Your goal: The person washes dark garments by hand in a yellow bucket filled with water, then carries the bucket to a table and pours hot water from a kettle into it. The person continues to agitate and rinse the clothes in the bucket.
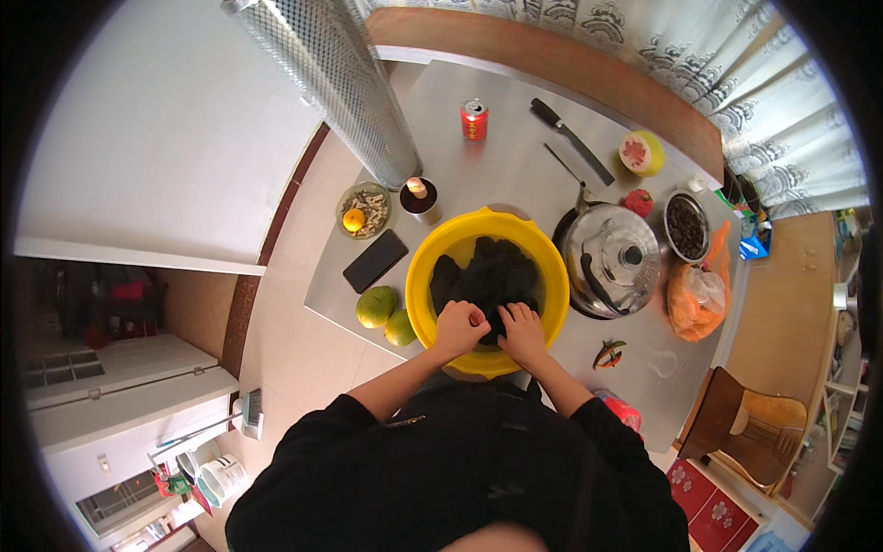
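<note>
A wet black cloth (503, 272) lies bunched in shallow water inside a round yellow plastic basin (418, 290). My left hand (461, 330) is at the near side of the basin, its fingers curled around an edge of the cloth. Just to its right, my right hand (523, 334) presses its fingers onto the cloth, with a fold between thumb and fingers. The two hands are a small gap apart. Part of the cloth below the fingers is hidden.
Right of the basin stands a lidded steel pot (614, 259); chili peppers (610, 354) lie nearer. Left are green citrus fruits (376, 307), a phone (376, 261) and a cup (419, 203). Farther back are a red can (474, 121), a black-handled knife (576, 145) and a cut pomelo (641, 153).
</note>
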{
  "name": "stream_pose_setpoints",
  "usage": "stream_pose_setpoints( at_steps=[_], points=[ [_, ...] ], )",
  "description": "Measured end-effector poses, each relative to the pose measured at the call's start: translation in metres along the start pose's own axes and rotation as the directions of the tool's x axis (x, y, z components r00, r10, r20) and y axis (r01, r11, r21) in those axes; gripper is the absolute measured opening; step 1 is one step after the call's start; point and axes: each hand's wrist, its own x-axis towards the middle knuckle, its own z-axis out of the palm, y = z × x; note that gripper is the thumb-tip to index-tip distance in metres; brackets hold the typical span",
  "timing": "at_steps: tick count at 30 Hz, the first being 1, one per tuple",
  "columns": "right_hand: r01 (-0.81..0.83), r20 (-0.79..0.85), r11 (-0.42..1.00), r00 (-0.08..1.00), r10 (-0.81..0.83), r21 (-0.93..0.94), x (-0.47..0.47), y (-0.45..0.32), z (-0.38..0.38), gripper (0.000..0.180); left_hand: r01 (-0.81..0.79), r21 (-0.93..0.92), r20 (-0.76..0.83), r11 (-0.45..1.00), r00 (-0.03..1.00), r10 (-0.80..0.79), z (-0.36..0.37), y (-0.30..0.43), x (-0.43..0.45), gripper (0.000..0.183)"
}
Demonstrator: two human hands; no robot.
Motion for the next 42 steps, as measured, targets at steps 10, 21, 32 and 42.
stream_pose_setpoints(
  at_steps=[10,21,32,42],
  points=[
    [-0.015,-0.192,0.969,0.979,0.065,0.247,0.029,-0.02,-0.068,0.013,-0.236,-0.271,-0.146,0.933,0.968,0.203,-0.08,0.03,0.002,0.008],
    [-0.129,-0.133,0.574,0.91,0.392,0.809,0.063,-0.065,-0.157,0.01,-0.37,-0.417,-0.092,0.83,0.926,0.367,-0.13,0.108,0.022,0.02],
    [-0.254,0.047,0.673,0.95,0.309,0.695,0.062,-0.023,-0.078,0.028,-0.441,0.216,0.026,0.871,0.895,0.446,-0.108,0.07,0.03,0.021],
    [-0.473,0.197,0.871,0.873,0.445,0.131,-0.001,0.005,0.023,0.063,-0.192,-0.141,-0.108,0.971,0.978,0.178,-0.101,0.036,0.004,0.019]
  ],
)
